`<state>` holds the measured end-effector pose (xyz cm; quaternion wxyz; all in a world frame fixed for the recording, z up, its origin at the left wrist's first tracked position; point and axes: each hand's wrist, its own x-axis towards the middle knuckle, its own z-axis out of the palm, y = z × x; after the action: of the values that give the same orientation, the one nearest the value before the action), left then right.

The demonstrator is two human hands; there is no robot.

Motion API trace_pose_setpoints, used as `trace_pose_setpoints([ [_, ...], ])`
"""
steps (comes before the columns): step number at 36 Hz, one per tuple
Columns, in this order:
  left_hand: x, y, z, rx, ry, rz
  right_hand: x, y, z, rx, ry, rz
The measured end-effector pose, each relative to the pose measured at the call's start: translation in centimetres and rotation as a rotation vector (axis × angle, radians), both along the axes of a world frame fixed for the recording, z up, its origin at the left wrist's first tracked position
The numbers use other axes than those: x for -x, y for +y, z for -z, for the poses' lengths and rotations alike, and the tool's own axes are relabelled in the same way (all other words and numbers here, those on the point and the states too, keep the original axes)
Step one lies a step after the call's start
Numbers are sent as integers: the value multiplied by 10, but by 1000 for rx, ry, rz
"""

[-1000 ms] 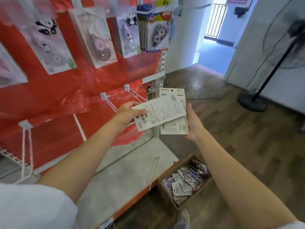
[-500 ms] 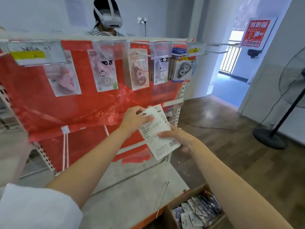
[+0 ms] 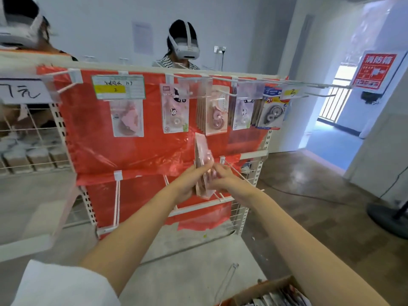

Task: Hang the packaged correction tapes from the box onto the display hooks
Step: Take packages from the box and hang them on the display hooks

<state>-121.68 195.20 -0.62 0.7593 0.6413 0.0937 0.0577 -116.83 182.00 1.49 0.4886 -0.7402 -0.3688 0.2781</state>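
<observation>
Your left hand [image 3: 187,184] grips the packs [image 3: 202,164] edge-on below the top hooks [image 3: 223,93]; your right hand [image 3: 220,177] pinches them too. Loosen either and the stack could fan and drop.

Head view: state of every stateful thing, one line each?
left hand: grips the pink packages, fingers curled round them
right hand: pinches the same stack from the other side
pink packages: held edge-on and upright in front of the rack, not hung
top-row hooks: loaded with hanging packages
lower hook: bare, right beside the stack
box: open, packages inside
</observation>
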Motion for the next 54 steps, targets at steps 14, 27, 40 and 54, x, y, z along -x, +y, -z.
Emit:
trace_pose_setpoints([
  [14, 4, 20, -2, 147, -130, -303, -7, -9, 2, -138, 24, 259],
  [27, 9, 41, -2, 167, -104, -312, -29, -9, 6, -255, 51, 656],
  [40, 12, 40, -6, 98, -84, -268, -27, -4, 10, -229, 70, 601],
  [54, 14, 24, -2, -18, -72, -339, 12, 30, -4, -237, 180, 320],
])
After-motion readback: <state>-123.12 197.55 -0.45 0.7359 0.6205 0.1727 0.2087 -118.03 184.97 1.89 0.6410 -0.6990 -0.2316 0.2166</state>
